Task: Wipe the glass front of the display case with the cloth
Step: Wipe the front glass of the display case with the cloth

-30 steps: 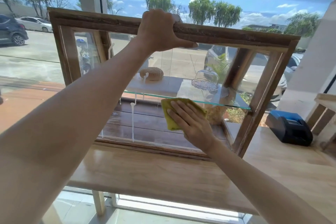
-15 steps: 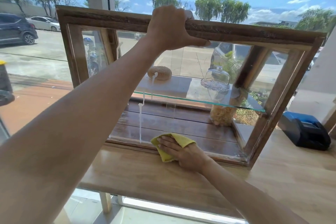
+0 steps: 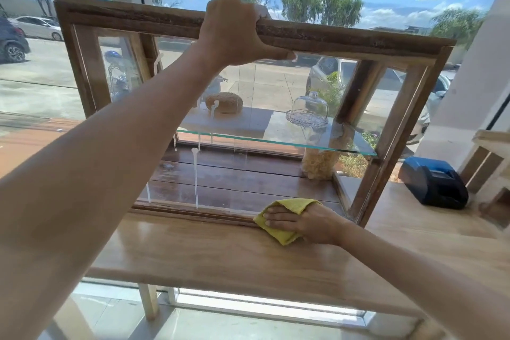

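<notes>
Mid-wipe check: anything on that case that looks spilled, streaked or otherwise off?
Yes. White drips run down the left half of the glass front, unwiped. The cloth under the right hand sits at the bottom frame's right end, off the streaks. The left hand grips the top rail.

Left hand (image 3: 234, 33) grips the top rail of the display case (image 3: 358, 38), thumb under the rail against the glass. Right hand (image 3: 300, 222) presses the yellow cloth (image 3: 281, 234) flat at the case's bottom front edge, right of centre. White drips (image 3: 196, 174) streak the case's glass front.
</notes>
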A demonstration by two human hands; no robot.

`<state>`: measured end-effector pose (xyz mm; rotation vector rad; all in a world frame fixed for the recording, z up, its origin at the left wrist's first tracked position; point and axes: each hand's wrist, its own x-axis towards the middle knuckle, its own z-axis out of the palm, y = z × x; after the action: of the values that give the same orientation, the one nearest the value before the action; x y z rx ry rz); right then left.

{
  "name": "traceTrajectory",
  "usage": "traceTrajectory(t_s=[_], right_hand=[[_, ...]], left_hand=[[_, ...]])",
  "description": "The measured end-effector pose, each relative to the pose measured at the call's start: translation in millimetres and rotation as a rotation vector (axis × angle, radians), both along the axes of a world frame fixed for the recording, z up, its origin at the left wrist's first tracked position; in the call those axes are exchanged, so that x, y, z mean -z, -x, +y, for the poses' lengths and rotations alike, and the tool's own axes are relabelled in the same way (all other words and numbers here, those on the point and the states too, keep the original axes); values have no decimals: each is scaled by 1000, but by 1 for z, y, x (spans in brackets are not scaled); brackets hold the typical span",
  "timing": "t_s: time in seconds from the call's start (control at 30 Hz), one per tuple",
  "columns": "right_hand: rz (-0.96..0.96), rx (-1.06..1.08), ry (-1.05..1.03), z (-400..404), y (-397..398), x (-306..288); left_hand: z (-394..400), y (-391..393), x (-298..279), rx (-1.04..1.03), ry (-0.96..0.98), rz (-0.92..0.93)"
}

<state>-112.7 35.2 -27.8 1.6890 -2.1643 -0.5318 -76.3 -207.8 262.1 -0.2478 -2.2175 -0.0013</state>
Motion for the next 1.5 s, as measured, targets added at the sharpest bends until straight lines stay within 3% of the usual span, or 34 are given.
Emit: traceTrajectory(t_s=[0.23, 0.7, 0.97, 1.17, 1.23, 1.5], right_hand=[[-20, 43, -30, 77, -7, -6], [-25, 265, -15, 126, -36, -9], [48, 380, 182, 133, -49, 11], [384, 322, 681, 107, -63, -31], [452, 383, 744, 102, -54, -41], [288, 784, 752, 71, -63, 19]], left_hand=[[1, 4, 1, 16, -7, 8], [61, 17, -1, 65, 78, -13], [79, 20, -1, 55, 93, -15], [80, 20, 0, 63, 80, 20], [80, 19, 0, 73, 72, 19], [81, 22, 1, 75, 62, 28]])
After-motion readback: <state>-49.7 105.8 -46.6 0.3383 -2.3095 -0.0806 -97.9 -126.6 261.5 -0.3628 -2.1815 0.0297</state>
